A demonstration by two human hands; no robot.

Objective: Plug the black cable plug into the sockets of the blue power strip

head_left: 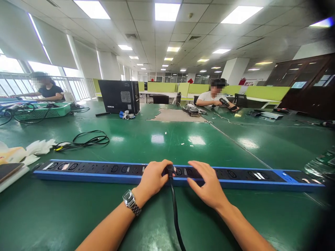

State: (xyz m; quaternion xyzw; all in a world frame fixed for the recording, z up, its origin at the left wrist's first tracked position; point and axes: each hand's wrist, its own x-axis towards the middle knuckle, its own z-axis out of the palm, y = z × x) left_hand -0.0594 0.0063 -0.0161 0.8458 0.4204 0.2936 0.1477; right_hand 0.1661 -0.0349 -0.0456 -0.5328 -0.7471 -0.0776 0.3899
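Ideally, the left hand [154, 176], pinching the black plug [170, 170] at six o'clock, should hold it square to the blue power strip [180, 181] there, the empty, half-open right hand [208, 183] at five free to brace.

Table [110, 195], green, glossy top. Directly on it: one long blue-and-black power strip [180, 181], across the near part; one looped black cable [97, 140], behind the strip's left half; one black computer case [115, 99], farther back; one green basket [45, 113], at left; small white scraps [182, 144], mid-table.
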